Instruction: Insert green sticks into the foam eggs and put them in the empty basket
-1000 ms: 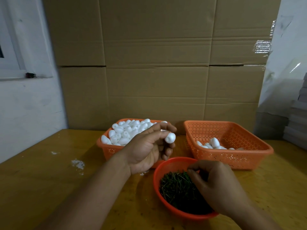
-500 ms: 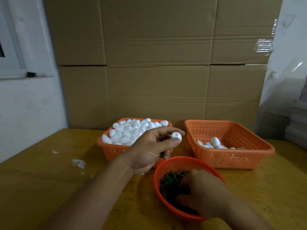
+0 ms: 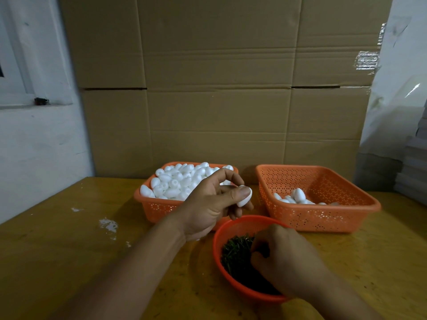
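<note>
My left hand [image 3: 211, 204] pinches a white foam egg [image 3: 245, 197] between thumb and fingers, held above the table in front of the left orange basket [image 3: 157, 207], which is heaped with foam eggs [image 3: 178, 181]. My right hand [image 3: 284, 257] reaches down into a round orange bowl [image 3: 225, 229] of green sticks [image 3: 235, 252], fingers curled among them; what they hold is hidden. The right orange basket [image 3: 323, 218] holds several eggs [image 3: 298, 196] at its bottom.
All three containers stand on a yellow wooden table [image 3: 69, 250] with white flecks [image 3: 108, 225] on its left part. A wall of cardboard boxes [image 3: 219, 88] rises right behind the baskets. Stacked grey items [image 3: 413, 167] stand at the far right.
My right hand dipped from the bowl's far rim down into the sticks and curled. My left hand shifted the egg slightly right and turned it in its fingertips.
</note>
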A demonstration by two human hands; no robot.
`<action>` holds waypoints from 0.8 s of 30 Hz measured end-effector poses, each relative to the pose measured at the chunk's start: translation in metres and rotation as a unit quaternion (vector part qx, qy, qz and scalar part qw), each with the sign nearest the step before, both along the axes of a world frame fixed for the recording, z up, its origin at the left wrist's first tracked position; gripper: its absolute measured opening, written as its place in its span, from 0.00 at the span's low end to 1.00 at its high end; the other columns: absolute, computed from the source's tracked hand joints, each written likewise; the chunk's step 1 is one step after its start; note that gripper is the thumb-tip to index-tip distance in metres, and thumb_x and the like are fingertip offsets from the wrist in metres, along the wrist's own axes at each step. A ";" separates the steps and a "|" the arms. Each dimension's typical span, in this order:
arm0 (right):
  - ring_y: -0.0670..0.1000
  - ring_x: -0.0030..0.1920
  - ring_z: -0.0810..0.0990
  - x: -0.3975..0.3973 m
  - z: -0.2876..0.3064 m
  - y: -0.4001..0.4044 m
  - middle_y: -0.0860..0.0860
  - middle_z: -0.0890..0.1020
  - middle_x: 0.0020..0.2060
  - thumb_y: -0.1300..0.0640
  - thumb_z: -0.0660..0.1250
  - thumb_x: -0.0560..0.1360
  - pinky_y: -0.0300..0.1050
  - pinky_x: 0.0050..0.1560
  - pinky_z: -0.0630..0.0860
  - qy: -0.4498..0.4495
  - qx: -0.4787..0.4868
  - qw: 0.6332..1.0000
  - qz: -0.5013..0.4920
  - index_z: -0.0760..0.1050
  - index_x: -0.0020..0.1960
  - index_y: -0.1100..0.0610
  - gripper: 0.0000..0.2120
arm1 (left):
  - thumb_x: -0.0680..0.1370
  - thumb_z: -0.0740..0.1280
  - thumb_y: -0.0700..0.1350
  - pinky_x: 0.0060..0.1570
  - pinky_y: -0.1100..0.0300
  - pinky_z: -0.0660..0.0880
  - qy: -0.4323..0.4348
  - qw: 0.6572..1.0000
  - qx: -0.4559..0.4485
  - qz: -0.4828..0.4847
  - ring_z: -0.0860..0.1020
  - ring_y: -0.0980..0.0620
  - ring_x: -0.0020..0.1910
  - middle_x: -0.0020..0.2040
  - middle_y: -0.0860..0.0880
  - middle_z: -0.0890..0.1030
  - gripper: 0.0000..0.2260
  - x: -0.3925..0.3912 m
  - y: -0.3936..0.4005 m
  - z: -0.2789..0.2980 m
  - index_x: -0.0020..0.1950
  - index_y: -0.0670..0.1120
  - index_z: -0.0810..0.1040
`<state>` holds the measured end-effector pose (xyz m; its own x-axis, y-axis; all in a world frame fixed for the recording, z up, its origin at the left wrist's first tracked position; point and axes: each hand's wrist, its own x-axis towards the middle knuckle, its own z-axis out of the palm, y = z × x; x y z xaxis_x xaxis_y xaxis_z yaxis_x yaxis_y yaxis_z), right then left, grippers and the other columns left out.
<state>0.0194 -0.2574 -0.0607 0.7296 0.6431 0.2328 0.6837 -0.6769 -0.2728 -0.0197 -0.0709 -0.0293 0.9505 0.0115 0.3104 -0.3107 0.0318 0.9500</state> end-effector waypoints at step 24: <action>0.53 0.28 0.80 -0.007 0.020 -0.010 0.60 0.83 0.31 0.59 0.72 0.67 0.41 0.31 0.79 0.292 0.531 0.785 0.128 0.82 0.44 0.67 0.11 | 0.77 0.69 0.44 0.35 0.59 0.65 0.014 0.994 -0.090 -0.056 0.65 0.53 0.33 0.35 0.49 0.69 0.07 0.002 -0.002 0.000 0.43 0.41 0.77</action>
